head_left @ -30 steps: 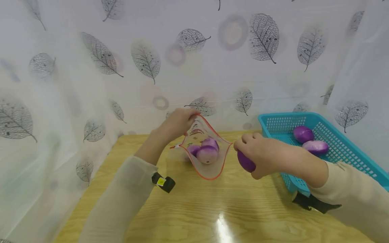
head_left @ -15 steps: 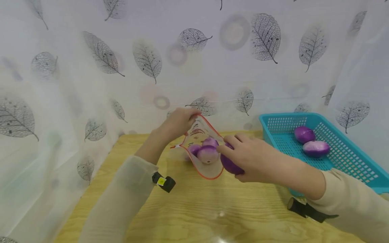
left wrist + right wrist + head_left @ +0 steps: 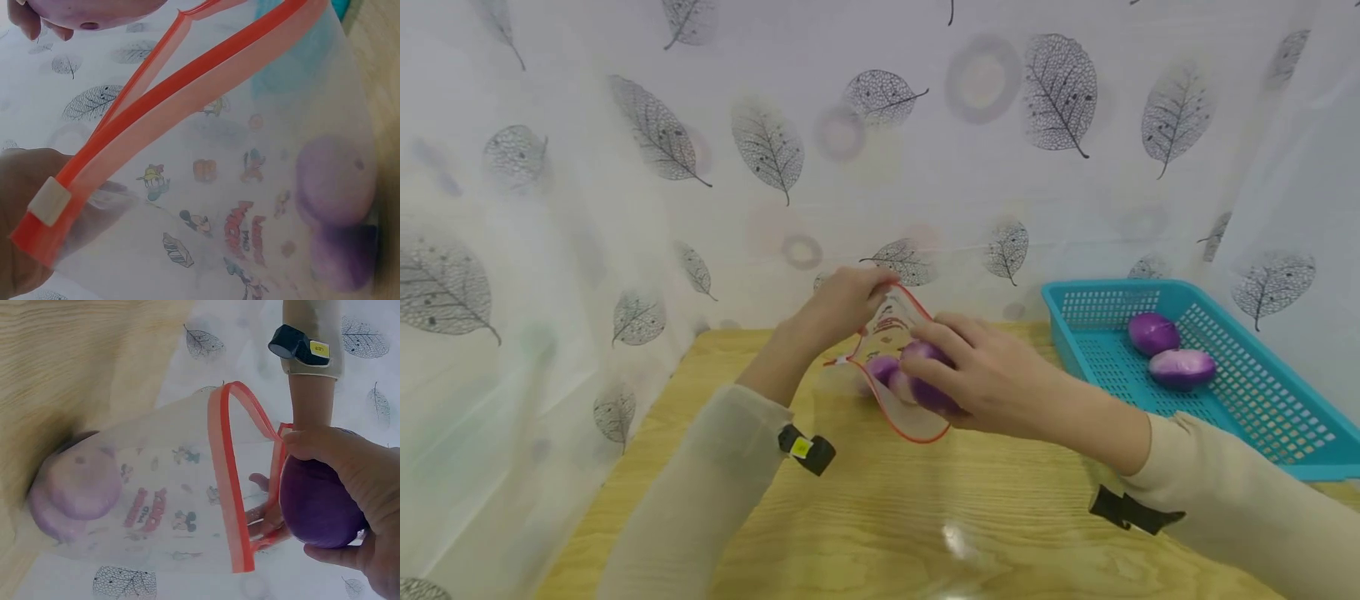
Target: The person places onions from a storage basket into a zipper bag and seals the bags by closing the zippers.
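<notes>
My left hand [image 3: 842,304] pinches the upper rim of a clear zip bag [image 3: 150,506] with red edging and cartoon prints, its mouth spread wide. Several purple onions [image 3: 84,484], pale at one end, lie at the bottom of the bag. A white slider [image 3: 50,201] sits at one end of the red zip, beside my left fingers. My right hand [image 3: 985,367] grips another purple onion [image 3: 322,503], fingers and thumb curled around it, right at the bag's mouth. In the head view, this onion and hand cover part of the opening.
On the right stands a blue perforated basket [image 3: 1075,346] holding two more onions [image 3: 1182,368]. The bag rests on a wooden table [image 3: 850,517]. Behind and to the left hangs a whitish curtain [image 3: 700,217] with leaf prints.
My right hand has carried its onion leftward from near the basket to the bag's mouth. My left hand still holds the rim in the same place.
</notes>
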`<state>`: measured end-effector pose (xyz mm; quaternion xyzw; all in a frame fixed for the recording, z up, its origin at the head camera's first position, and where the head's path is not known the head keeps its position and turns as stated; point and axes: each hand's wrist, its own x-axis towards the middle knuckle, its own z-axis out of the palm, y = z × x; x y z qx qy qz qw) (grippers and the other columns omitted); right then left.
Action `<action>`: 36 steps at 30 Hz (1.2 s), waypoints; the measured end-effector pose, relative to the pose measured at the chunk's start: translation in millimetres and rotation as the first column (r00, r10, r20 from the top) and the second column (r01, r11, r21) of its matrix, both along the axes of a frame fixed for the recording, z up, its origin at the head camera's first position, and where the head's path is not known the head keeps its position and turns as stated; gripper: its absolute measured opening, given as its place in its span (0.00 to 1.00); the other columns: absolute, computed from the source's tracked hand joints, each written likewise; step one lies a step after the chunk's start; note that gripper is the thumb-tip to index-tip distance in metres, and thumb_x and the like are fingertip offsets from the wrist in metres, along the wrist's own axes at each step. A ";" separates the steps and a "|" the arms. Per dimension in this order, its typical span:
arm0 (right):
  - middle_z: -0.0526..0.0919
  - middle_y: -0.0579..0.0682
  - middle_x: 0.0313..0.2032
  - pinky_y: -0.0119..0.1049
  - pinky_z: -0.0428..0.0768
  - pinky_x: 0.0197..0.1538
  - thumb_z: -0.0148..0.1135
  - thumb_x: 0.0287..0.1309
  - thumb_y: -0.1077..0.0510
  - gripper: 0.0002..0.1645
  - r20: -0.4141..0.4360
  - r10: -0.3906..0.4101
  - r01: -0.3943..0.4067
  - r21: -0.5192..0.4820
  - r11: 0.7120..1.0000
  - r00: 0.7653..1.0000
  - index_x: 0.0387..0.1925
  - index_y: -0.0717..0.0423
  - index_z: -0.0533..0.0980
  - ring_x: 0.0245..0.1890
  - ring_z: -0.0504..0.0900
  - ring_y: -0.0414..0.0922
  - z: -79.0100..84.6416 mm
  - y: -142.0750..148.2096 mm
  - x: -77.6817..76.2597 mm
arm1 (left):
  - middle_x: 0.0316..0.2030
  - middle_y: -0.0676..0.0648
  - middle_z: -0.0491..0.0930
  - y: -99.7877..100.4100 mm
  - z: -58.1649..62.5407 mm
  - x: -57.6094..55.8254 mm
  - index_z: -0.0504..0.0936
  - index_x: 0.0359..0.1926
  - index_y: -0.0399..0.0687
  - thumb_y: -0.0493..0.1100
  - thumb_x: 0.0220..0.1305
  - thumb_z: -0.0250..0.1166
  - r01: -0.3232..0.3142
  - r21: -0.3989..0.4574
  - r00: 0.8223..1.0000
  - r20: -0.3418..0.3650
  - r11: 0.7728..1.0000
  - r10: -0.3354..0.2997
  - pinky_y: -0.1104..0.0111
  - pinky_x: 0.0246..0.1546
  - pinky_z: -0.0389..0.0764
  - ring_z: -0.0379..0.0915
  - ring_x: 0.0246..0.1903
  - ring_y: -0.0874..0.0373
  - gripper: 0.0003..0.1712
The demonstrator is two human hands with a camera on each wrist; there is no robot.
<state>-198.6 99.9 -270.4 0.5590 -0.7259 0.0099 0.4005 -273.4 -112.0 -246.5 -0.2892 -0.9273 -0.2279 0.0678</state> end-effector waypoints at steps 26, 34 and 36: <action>0.71 0.60 0.60 0.47 0.78 0.53 0.78 0.32 0.41 0.46 0.027 -0.025 0.021 0.154 0.988 0.999 0.56 0.51 0.72 0.61 0.71 0.56 -9.5 -22.4 -13.1 | 0.45 0.40 0.82 -7.1 -0.5 -3.0 0.76 0.58 0.43 0.38 0.73 0.49 0.010 0.015 1.000 -0.011 1.000 -0.010 0.71 0.23 0.78 0.75 0.13 0.60 0.18; 0.75 0.58 0.57 0.43 0.79 0.47 0.78 0.33 0.42 0.44 -0.039 -0.005 0.008 0.076 0.997 0.999 0.55 0.49 0.72 0.56 0.76 0.52 -8.1 -22.0 -14.9 | 0.48 0.40 0.80 -8.7 -1.0 -4.4 0.76 0.57 0.41 0.37 0.72 0.49 0.026 0.050 1.000 0.006 0.998 -0.026 0.71 0.23 0.79 0.75 0.13 0.60 0.17; 0.75 0.57 0.57 0.44 0.79 0.48 0.79 0.30 0.40 0.47 -0.046 -0.013 0.017 0.075 0.997 0.999 0.56 0.49 0.72 0.55 0.76 0.52 -7.3 -20.4 -15.1 | 0.49 0.40 0.80 -9.2 -1.1 -4.6 0.76 0.57 0.41 0.37 0.72 0.50 0.025 0.051 1.000 0.006 0.998 -0.025 0.72 0.23 0.79 0.75 0.14 0.60 0.17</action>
